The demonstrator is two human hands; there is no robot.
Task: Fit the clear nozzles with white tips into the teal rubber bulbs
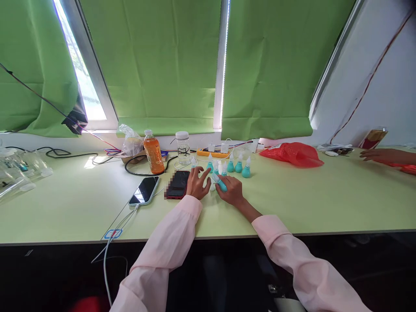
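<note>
over table [325, 199], right hand [232, 190], holding teal bulb [221, 185]

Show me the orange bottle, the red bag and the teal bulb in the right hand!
Orange bottle [153, 154]: head view, on the middle of its side.
Red bag [292, 155]: head view, on its crumpled middle.
Teal bulb [222, 185]: head view, on its teal body.

Room on tbl [292, 201] R, teal bulbs [246, 172] ahead, phones [177, 184] L

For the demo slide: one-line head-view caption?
Right hand holds a tilted teal bulb beside the open left hand, with upright teal bulbs standing on the pale-green table.
</note>
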